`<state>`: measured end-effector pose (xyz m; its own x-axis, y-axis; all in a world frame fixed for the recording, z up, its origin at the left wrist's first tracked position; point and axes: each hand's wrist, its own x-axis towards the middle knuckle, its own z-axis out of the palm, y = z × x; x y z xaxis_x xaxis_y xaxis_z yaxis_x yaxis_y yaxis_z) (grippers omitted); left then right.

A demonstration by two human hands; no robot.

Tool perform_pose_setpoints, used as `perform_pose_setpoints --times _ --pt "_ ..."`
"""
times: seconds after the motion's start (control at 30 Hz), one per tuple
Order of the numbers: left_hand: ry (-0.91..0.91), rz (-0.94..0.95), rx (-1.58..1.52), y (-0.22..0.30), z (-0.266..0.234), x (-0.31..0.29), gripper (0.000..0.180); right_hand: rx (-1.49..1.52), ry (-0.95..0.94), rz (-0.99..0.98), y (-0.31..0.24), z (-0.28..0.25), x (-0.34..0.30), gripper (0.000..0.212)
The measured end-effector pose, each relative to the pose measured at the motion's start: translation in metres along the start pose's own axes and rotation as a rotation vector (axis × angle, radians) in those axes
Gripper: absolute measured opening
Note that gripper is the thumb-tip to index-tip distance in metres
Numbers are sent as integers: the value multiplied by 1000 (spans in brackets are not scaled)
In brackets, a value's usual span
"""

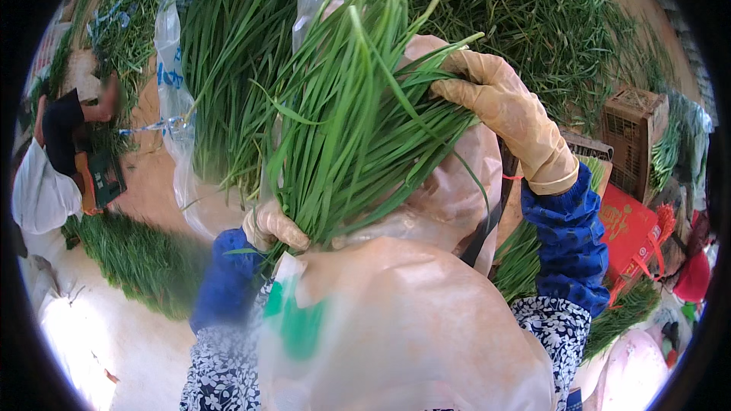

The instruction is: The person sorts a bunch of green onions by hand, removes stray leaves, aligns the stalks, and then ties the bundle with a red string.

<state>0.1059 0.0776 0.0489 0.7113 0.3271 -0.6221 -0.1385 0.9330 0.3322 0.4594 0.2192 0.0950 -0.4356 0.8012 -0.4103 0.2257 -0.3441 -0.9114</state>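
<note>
A thick bunch of long green chive-like leaves (358,122) stands upright in front of me. My left hand (274,227), in a tan rubber glove with a blue sleeve cover, grips the bunch at its base. My right hand (506,110), gloved the same way, rests on the upper right side of the leaves, fingers curled into them. A translucent plastic apron (411,320) covers my lap below the bunch.
Heaps of the same green leaves (548,15) lie across the ground ahead and at left (137,255). A clear plastic bag (173,106) hangs at left. A brown crate (632,141) and a red bag (630,232) stand at right. Another person (65,129) crouches far left.
</note>
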Motion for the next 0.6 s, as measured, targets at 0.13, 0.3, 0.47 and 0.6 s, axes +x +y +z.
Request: perform_pose_setpoints --times 0.13,0.3,0.47,0.6 --pt "15 2 -6 4 5 0 62 157 -14 81 -10 -13 -3 21" --pt "37 6 -23 4 12 -4 60 303 50 119 -1 -51 -18 20" --pt "66 -9 -8 4 12 -14 58 249 518 -12 14 -130 -13 31" --pt "61 -15 16 7 14 -14 57 -1126 653 54 14 -135 23 77"
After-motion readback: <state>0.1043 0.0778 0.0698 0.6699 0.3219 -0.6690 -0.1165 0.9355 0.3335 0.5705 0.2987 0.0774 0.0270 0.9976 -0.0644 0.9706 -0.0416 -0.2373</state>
